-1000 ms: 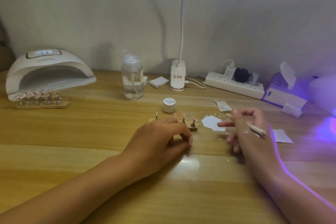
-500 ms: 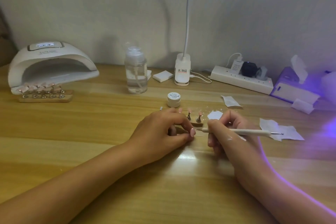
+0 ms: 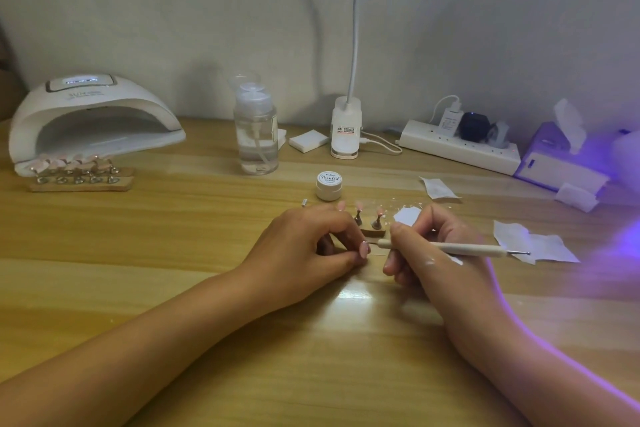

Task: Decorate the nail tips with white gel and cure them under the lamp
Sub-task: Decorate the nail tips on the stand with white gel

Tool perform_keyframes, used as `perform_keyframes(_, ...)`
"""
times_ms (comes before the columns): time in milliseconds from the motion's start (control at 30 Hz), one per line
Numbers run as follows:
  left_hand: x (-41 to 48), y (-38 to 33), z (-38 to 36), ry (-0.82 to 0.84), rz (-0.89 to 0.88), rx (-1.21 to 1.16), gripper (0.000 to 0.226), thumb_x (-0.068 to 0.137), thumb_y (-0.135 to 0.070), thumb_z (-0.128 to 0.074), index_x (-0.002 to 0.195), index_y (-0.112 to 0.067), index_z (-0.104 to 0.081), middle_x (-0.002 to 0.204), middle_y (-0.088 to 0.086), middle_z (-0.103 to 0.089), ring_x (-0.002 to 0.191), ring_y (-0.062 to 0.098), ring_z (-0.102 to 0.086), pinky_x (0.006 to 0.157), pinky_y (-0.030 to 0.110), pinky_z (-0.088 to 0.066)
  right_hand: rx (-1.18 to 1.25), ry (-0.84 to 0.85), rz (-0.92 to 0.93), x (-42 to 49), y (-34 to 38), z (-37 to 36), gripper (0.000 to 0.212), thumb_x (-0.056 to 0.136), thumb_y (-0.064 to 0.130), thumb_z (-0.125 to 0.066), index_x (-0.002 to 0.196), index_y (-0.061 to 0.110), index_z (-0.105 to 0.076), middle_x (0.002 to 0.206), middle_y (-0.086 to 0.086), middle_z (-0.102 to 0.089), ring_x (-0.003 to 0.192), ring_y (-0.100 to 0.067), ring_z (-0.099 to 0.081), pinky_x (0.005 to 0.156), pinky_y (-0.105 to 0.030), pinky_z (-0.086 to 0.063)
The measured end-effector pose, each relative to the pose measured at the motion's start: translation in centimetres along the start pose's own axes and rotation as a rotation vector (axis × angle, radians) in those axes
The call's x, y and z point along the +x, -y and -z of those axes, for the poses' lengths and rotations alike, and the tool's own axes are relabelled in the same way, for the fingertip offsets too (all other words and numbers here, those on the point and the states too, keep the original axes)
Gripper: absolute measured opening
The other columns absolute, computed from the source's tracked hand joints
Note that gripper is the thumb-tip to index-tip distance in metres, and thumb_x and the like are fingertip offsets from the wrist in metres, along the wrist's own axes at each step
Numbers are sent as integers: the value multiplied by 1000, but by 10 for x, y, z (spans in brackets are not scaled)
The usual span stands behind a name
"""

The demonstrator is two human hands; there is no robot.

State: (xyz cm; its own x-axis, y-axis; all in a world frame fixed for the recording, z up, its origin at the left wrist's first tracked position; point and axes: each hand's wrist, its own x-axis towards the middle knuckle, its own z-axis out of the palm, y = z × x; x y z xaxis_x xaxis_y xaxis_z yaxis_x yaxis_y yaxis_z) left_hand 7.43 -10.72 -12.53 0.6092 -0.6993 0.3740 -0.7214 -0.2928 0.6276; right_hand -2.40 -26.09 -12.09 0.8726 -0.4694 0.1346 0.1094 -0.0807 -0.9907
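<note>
Head view, looking down at a wooden table [image 3: 173, 253]. Left hand [image 3: 304, 246] near the centre, fingers curled, thumb and forefinger pinching a small pink nail tip [image 3: 364, 249] just above the tabletop. Right hand [image 3: 436, 253] just beside it, fingers closed round a slim white dotting tool [image 3: 450, 248] held like a pen, metal point touching the pinched nail tip. Smears of white on the back of the right hand.

Just behind the hands, a short wooden holder [image 3: 369, 234] with two more pink tips upright on small stands. Beside it, a white patch of paper [image 3: 407, 215] and a closed white gel jar [image 3: 329, 185].

Far left, a white curing lamp [image 3: 93, 118], display lit, with a second holder [image 3: 79, 180] of pink tips at its mouth. Along the wall, a clear pump bottle [image 3: 256, 135], a desk-light base [image 3: 345, 128], a power strip [image 3: 457, 146] and a tissue box [image 3: 561, 163]. Crumpled wipes [image 3: 533, 243] to the right, near a purple glow.
</note>
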Motion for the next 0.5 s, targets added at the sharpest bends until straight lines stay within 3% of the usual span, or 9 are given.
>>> perform_keyframes(200, 0, 0, 1, -3, 10, -27, 18, 78, -17, -82, 76, -32, -71, 76, -27, -62, 62, -1, -62, 72, -2, -32, -15, 12, 2, 0, 0, 1, 25, 87, 13, -67, 69, 9, -49, 56, -14, -66, 48, -11, -57, 47, -18, -47)
perform_keyframes(400, 0, 0, 1, 5, 16, -42, 16, 78, -17, -82, 76, -30, -72, 75, -25, -62, 61, 2, -63, 76, 0, -33, -56, 34, 13, 0, -1, 1, 26, 86, 11, -65, 65, 12, -49, 57, -13, -67, 49, -11, -58, 47, -19, -46)
perform_keyframes(500, 0, 0, 0, 6, 23, -48, 16, 78, -18, -81, 76, -30, -71, 75, -20, -63, 60, 1, -61, 92, 13, -43, 5, -15, 27, 0, 0, 0, 27, 87, 13, -67, 66, 13, -50, 56, -13, -66, 46, -10, -58, 46, -18, -46)
